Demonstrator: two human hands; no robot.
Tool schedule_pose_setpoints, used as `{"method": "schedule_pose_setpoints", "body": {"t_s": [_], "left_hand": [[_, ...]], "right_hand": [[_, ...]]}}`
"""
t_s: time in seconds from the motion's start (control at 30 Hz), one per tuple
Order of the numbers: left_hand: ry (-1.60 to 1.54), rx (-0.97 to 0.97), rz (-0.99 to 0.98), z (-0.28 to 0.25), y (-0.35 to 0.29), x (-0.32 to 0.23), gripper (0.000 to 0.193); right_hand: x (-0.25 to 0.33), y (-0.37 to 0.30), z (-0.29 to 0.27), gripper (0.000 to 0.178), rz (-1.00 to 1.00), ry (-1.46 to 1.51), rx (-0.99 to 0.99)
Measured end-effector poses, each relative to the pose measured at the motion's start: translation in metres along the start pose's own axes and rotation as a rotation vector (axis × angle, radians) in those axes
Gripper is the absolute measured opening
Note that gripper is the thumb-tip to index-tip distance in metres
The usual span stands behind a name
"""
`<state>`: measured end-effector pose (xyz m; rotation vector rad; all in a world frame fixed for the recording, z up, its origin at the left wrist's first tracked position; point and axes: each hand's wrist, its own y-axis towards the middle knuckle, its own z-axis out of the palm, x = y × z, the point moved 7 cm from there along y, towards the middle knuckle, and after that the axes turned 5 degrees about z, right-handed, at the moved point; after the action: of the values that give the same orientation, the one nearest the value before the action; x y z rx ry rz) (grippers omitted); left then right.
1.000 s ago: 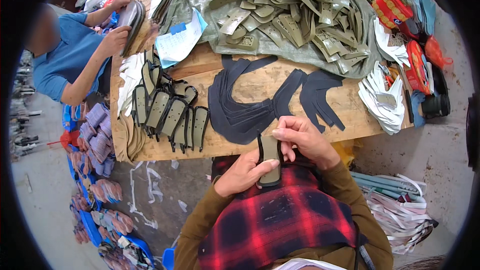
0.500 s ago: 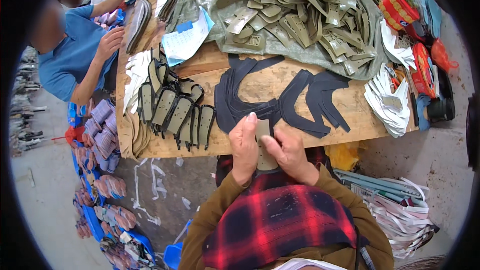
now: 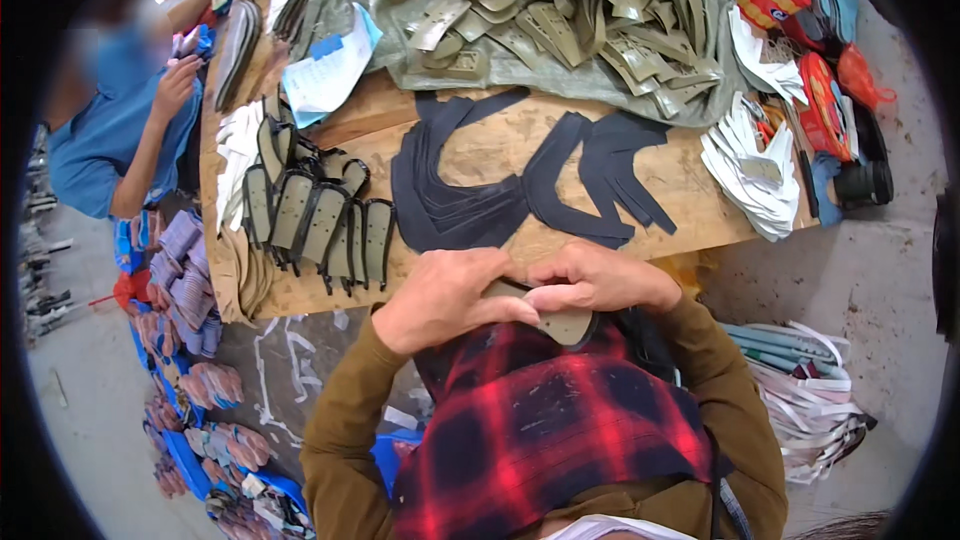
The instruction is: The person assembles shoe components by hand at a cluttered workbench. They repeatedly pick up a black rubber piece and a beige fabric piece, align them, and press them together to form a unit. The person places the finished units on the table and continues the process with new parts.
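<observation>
Close to my lap, at the table's front edge, both hands grip an olive insole-shaped plate (image 3: 567, 327) with a dark strip along its edge. My left hand (image 3: 450, 295) is closed on its left end, thumb stretched across it. My right hand (image 3: 602, 280) pinches its upper side, hiding much of it. Just beyond lie fanned stacks of black curved strips (image 3: 440, 190). To their left, several olive plates with black edging (image 3: 325, 223) lie in an overlapping row.
A heap of olive plates (image 3: 560, 30) covers a greyish sheet (image 3: 390, 40) at the back. White cut pieces (image 3: 755, 175) lie right, beside red packages (image 3: 828, 105). A paper sheet (image 3: 325, 75) lies left. A co-worker in a blue shirt (image 3: 130, 140) is at the left; bundles (image 3: 190, 270) line the floor.
The plate has tipped from upright to slanting, its lower end now toward the right. My left hand has swung across over it, and both hands have moved close together. The view has shifted slightly.
</observation>
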<state>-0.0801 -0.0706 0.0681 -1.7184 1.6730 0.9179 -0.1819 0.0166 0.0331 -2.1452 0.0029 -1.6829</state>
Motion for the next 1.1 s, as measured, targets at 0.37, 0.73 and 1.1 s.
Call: {"method": "schedule_pose_setpoints", "body": {"t_s": [0.37,0.73,1.1], "left_hand": [[-0.658,-0.357,-0.340,0.029,-0.038,0.034,0.014],[-0.369,-0.007,-0.271,0.028,-0.045,0.026,0.020],[-0.877,-0.005,-0.370,0.051,-0.033,0.001,0.031]], "right_hand": [[-0.014,-0.007,0.029,0.020,0.080,0.870,0.023],[-0.015,0.002,0.023,0.020,0.145,0.524,0.010],[-0.006,0.005,0.015,0.017,0.121,0.892,-0.020]]}}
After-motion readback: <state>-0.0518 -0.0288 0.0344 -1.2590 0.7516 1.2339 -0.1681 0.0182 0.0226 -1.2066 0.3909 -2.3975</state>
